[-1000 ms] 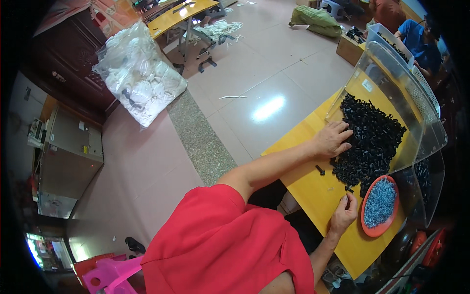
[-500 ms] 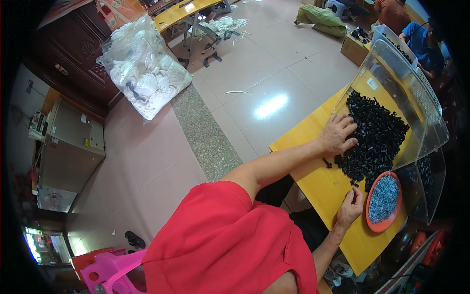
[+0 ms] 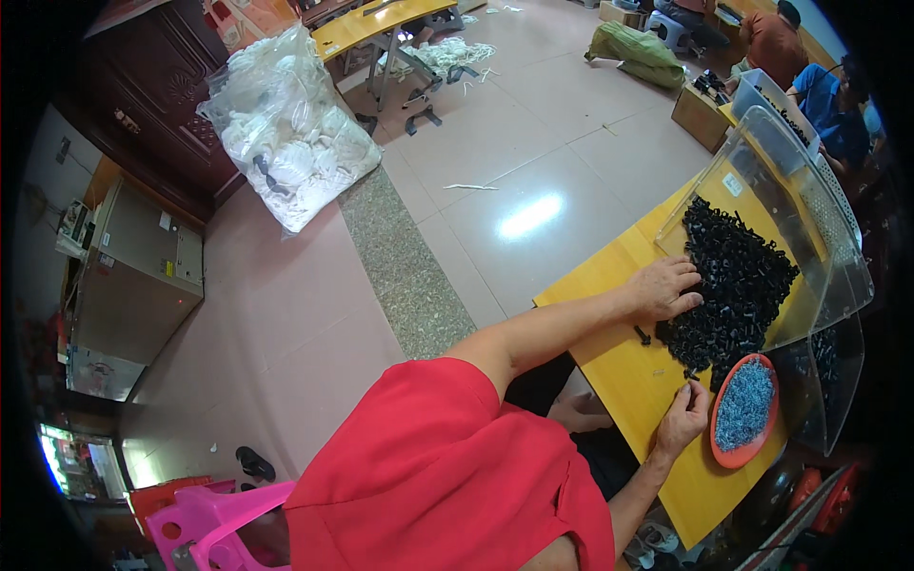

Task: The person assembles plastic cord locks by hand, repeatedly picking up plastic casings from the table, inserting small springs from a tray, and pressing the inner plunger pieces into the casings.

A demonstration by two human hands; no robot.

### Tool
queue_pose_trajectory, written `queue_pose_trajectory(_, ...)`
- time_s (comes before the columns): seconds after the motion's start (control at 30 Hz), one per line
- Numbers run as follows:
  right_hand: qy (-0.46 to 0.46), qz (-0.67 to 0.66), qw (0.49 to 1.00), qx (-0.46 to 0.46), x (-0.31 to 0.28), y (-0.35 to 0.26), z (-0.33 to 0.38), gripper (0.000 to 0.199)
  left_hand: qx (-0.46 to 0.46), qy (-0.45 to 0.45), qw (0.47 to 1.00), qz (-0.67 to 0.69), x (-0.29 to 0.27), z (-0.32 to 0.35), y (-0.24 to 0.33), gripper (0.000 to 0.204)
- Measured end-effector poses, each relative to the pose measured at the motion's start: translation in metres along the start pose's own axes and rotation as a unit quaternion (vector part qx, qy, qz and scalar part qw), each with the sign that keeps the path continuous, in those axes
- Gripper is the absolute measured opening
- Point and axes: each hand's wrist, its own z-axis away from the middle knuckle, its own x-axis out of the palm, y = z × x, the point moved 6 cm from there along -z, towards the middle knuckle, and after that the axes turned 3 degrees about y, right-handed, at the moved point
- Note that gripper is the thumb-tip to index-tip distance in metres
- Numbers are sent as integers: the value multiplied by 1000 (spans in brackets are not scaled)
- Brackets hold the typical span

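Note:
A heap of small black plastic parts (image 3: 733, 276) lies on the yellow table, partly inside a tipped clear plastic bin (image 3: 826, 285). My left hand (image 3: 665, 288) rests at the heap's left edge, fingers slightly bent and thumb apart, touching the parts. Nearer to me, my right hand (image 3: 682, 421) is closed in a pinch on a small black plastic part (image 3: 691, 375) at the heap's near edge. Beside that hand stands an orange-red oval plate (image 3: 731, 461) full of small bluish clear pieces (image 3: 745, 407). A loose black part (image 3: 643, 335) lies left of the heap.
The yellow table (image 3: 598, 324) has its corner near my left forearm. A second clear bin (image 3: 826, 381) stands right of the plate. Farther off are a big bag of white material (image 3: 290, 143), a green sack (image 3: 636, 52), a cardboard box (image 3: 700, 116) and several seated people. A pink chair (image 3: 214, 523) stands behind me.
The view has shifted slightly, so the table sits a little lower. My left hand's fingers have drawn closer together at the heap. The right hand stays pinched by the plate.

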Motion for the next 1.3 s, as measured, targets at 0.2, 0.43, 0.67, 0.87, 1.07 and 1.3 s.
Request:
queue_pose_trajectory(0.2, -1, -12, 1000, 17, 0, 2, -2, 12, -41, -21, 996, 81, -2, 1, 0, 31)
queue_pose_trajectory(0.43, -3, 3, 1000, 8, 2, -11, -1, 10, -56, -12, 993, 105, -6, 3, 0, 32)
queue_pose_trajectory(0.67, 17, 26, 999, -8, -4, -5, 0, 11, -69, 3, 987, 144, -7, 0, 4, 32)
queue_pose_trajectory(0.87, 4, 7, 999, 39, 2, -5, -4, 11, -65, 60, 986, 138, -15, 2, -6, 29)
queue_pose_trajectory(1.07, 7, 3, 999, 36, -1, -2, -5, 11, -80, 64, 982, 156, -8, -2, -12, 31)
queue_pose_trajectory(1.3, 23, 2, 1000, 10, -6, -9, 1, 10, -94, 93, 981, 144, -18, 3, -7, 30)
